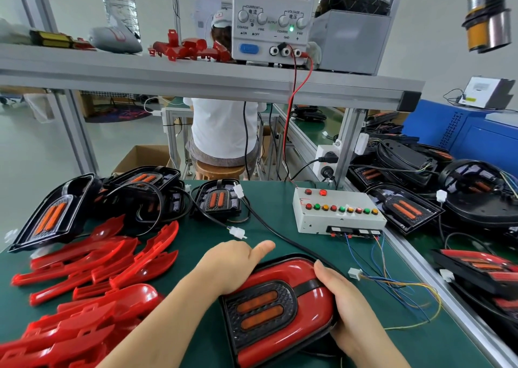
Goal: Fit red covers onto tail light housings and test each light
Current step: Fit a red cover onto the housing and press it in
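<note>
A tail light housing with a red cover [283,306] on it lies on the green mat in front of me, its two orange strips facing up. My left hand [232,264] presses on the cover's upper left edge, thumb stretched out. My right hand [344,306] grips the housing's right edge, fingers curled under it. A pile of loose red covers [92,280] lies at the left. Several bare black housings [145,191] sit behind the pile. A white test box [336,210] with coloured buttons stands at the right, its white plug [354,273] lying loose near my right hand.
A power supply [274,17] reading 12.00 volts stands on the shelf above. More black housings [414,193] are heaped along the right side beyond the metal rail. Thin coloured wires [403,292] trail over the mat at the right. A person sits on a stool behind the bench.
</note>
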